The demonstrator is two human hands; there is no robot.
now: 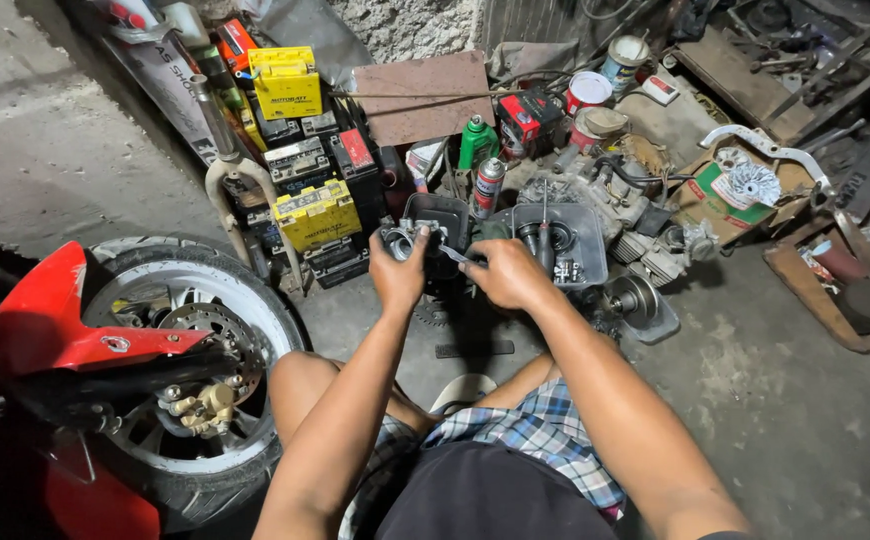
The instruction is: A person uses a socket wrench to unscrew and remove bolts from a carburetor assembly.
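Head-camera view showed a person seated low on a concrete floor point(75, 150), both hands raised over a dark plastic tray point(575, 235). The left hand point(398, 272) was clamped around a small grey metal engine part point(402, 238), held just beside the tray's left edge. The right hand point(507, 273) was closed on a slim metal tool point(452, 254) whose tip met the part. A motorcycle front wheel point(195, 370) with red fender point(50, 325) stood at the floor's left edge; stacked yellow batteries point(300, 150) sat behind the hands.
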